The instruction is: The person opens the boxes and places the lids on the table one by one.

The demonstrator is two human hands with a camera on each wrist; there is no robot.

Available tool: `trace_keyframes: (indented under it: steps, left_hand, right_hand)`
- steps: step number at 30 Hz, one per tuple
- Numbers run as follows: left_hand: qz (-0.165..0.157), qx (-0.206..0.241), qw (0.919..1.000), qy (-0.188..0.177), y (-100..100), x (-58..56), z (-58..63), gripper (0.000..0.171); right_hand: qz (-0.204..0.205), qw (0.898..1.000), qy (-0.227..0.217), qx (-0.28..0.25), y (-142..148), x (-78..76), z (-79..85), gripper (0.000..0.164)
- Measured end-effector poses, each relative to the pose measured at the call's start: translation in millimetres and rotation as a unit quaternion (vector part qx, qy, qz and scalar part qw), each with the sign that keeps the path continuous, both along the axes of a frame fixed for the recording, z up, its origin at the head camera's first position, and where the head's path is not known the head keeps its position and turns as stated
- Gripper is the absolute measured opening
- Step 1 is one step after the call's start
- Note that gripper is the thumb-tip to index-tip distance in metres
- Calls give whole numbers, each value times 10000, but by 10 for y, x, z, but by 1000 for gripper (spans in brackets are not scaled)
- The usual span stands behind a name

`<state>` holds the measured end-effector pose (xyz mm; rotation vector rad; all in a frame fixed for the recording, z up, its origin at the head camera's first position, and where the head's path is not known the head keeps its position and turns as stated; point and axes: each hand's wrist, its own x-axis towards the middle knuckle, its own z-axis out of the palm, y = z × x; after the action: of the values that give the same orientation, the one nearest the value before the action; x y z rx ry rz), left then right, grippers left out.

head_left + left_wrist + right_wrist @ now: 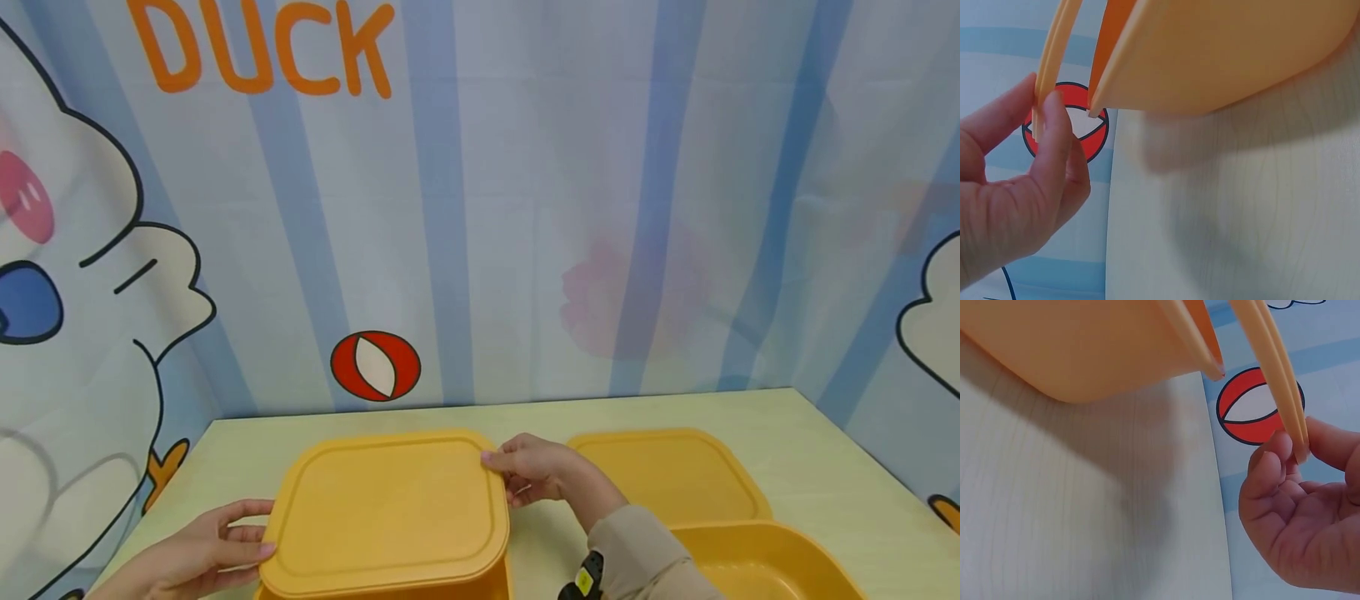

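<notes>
Between both hands is a yellow rounded-rectangular lid (390,508), raised above a yellow storage box (450,587). My left hand (202,550) pinches the lid's left edge between thumb and fingers. At the far right corner, my right hand (536,471) pinches the rim with its thumb on top. Both wrist views show a gap between the lid's edge (1054,56) and the box (1222,56). In the right wrist view the box's wall (1085,350) stands on the table, with the lid apart from it. What the box holds is hidden.
A second yellow lid (667,475) lies flat on the pale wood table (847,492) at the right. In front of it stands another yellow box (765,562), partly behind the right sleeve (645,554). A printed striped cloth (525,208) hangs behind the table.
</notes>
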<state>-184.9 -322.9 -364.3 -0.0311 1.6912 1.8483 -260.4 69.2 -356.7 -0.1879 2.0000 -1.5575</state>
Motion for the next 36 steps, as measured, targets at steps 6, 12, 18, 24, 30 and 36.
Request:
trace_keyframes:
  steps: [6,12,18,24,30,36]
  left_hand:
    - [357,-48,9991,-229,21,4,10,45]
    - [470,13,9986,-226,24,2,28,48]
    - [487,-75,9986,-183,4,-20,44,57]
    - [296,125,9995,-84,-31,-47,43,50]
    - [439,10,9990,-100,-37,-27,34,52]
    - [613,-72,9981,-13,-49,-10,54,51]
  right_hand:
    - [-356,9991,225,-11,-42,-14,10,18]
    - [-449,9984,315,-123,-40,-29,0,31]
    - [-391,9982,256,-377,-28,-30,-5,44]
    - [-433,9984,205,-295,-44,-25,9,48]
    - [-249,9994,34,-243,-41,-25,8,63]
    - [-102,9996,97,-249,-49,-15,4,68]
